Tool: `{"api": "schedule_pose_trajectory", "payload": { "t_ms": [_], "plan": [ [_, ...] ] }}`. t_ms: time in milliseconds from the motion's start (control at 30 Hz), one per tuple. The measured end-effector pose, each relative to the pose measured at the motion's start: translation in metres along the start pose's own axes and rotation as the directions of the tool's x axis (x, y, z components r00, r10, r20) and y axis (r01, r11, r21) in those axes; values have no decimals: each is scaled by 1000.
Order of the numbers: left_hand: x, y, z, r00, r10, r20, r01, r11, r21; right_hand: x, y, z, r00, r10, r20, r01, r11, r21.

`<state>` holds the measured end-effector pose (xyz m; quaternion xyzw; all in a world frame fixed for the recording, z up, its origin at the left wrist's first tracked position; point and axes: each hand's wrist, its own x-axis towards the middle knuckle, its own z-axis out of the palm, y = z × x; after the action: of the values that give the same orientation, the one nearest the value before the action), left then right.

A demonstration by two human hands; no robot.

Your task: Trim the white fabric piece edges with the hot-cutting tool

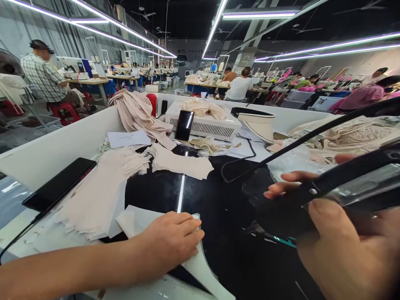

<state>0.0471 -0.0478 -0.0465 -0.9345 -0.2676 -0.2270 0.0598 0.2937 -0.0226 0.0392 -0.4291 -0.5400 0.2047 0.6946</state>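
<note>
My left hand (pixel 175 237) lies palm down with its fingers stretched out, pressing on a pale, curved-edged sheet (pixel 206 268) on the black work surface (pixel 225 233). Whether that sheet is fabric or paper I cannot tell. On the right, my right hand (pixel 337 246) is wrapped round a black corded iron (pixel 350 183) with a clear side panel. Its lower part blurs into the dark surface. Beyond my left hand lie a fanned stack of cream fabric pieces (pixel 96 183) and a smaller cream stack (pixel 183 162).
A phone (pixel 184 125) leans against a white vented box (pixel 212 127). At the left lies a black power bank-like slab (pixel 59 183) with a cable. A cream round container (pixel 258 125) stands behind; lace fabric (pixel 359 135) is heaped right. White walls (pixel 62 133) edge the table.
</note>
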Motion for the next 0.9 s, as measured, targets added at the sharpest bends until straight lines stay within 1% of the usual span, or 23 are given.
{"api": "schedule_pose_trajectory", "payload": {
  "t_ms": [67,200,300,367,433,633,733,833,900],
  "plan": [
    [-1,1,1,1000,-5,-12,5,1000,7,1,-4,14,1000,-1,-3,1,999,50],
    [-2,5,7,1000,-5,-19,6,999,52,2,-1,34,996,-31,89,20,993,117],
    [-4,8,13,996,-3,-87,10,997,79,0,8,47,988,-45,145,13,977,213],
    [-5,9,17,991,-5,-137,16,996,82,-2,14,55,982,-50,184,2,967,257],
    [-6,10,20,986,1,-164,13,996,84,-4,18,61,978,-53,200,-7,958,287],
    [-8,14,23,976,-3,-218,29,993,117,-6,24,71,980,-68,187,0,941,340],
    [-8,15,23,973,5,-231,23,993,115,-7,25,73,981,-45,187,-22,940,339],
    [-10,15,25,973,-1,-230,26,994,107,-6,25,74,984,-24,175,-41,931,362],
    [-12,14,27,979,6,-204,18,993,116,-6,24,75,985,-10,172,-56,926,373]
  ]
}}
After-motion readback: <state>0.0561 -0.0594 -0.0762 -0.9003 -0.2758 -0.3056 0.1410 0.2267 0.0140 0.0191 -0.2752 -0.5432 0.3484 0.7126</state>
